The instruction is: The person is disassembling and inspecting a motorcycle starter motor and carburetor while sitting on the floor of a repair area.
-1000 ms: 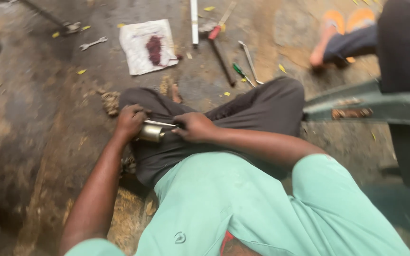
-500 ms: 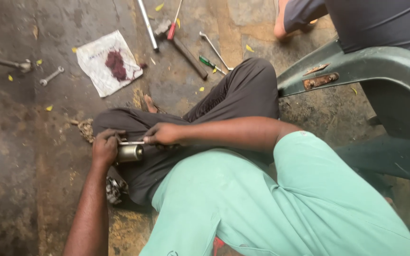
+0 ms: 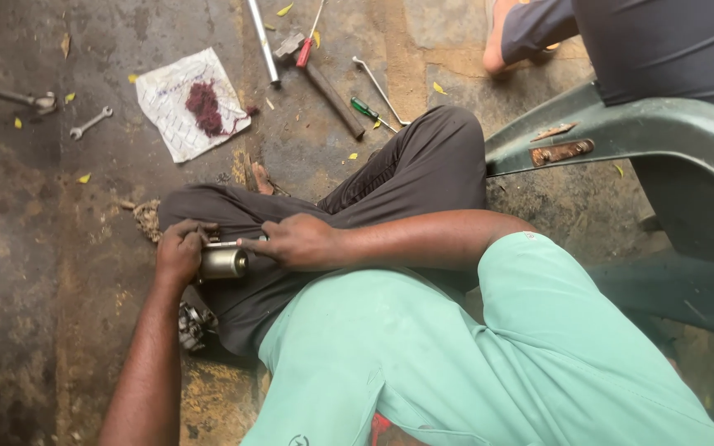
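I sit cross-legged on a stained concrete floor. A small metal cylinder lies on my dark trouser leg. My left hand grips its left end. From the right, my right hand presses a thin tool against the cylinder's top; the tool is mostly hidden under the fingers. A dark greasy metal part lies on the floor just below my left forearm.
A white cloth with a dark red clump lies at the upper left. Nearby are a wrench, a metal rod, a hammer and a green-handled screwdriver. Another person sits on a green plastic chair at the right.
The view has swung, so everything sits lower and further right in frame. Both hands stay on the cylinder in my lap.
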